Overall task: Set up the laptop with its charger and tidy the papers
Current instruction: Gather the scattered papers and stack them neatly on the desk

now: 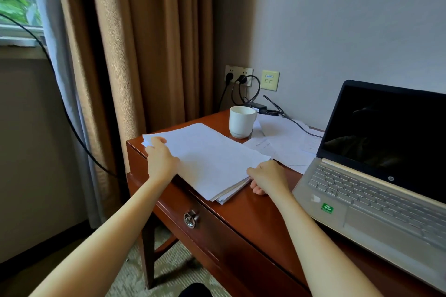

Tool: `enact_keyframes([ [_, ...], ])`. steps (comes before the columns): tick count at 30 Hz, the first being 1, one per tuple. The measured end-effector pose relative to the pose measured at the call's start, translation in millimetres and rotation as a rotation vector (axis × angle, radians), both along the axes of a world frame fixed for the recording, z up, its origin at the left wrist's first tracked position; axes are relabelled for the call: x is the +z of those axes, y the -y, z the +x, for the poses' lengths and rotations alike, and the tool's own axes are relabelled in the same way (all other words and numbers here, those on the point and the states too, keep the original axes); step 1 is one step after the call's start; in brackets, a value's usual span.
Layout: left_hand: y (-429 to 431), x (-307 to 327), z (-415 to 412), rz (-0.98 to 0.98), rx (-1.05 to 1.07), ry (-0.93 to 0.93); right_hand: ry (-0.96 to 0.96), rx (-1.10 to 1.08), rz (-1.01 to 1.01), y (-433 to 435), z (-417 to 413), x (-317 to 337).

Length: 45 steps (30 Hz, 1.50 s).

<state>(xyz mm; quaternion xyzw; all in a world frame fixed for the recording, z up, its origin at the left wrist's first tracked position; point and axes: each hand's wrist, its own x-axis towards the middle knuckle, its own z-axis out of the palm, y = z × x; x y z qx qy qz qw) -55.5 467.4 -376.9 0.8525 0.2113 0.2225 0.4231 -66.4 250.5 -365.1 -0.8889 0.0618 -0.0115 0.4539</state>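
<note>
We see a thick stack of papers [210, 159], white and roughly squared, lying flat at the left end of the bench [253, 214], with one corner past the edge. Our left hand [160, 159] grips its far left corner. Our right hand [268, 176] meets its near right edge, fingers hidden. Loose sheets [289, 144] lie scattered flat beyond it. The laptop [376, 190] stands open on the right with a dark screen and a pale gold keyboard. The black charger [259, 105] rests by the wall, its cable [301, 126] trailing over the loose sheets towards the laptop.
</note>
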Motion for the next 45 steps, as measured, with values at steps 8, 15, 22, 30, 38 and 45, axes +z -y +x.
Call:
enact_keyframes([
  [8,52,15,5,0.364,-0.406,-0.015,0.161,-0.038,-0.616,33,8,10],
  [15,115,8,17,0.398,-0.682,-0.113,-0.054,0.090,-0.952,41,31,-2],
  [22,116,-8,24,0.289,-0.620,-0.079,-0.156,0.076,-0.884,52,47,0],
  [30,119,-5,29,0.249,-0.615,-0.136,0.065,-0.030,-0.514,64,47,4],
  [38,107,-1,22,-0.201,-0.826,-0.132,0.518,-0.112,-0.242,53,40,4],
  [45,102,4,12,-0.419,-0.811,0.001,0.861,0.154,-0.567,20,17,-1],
])
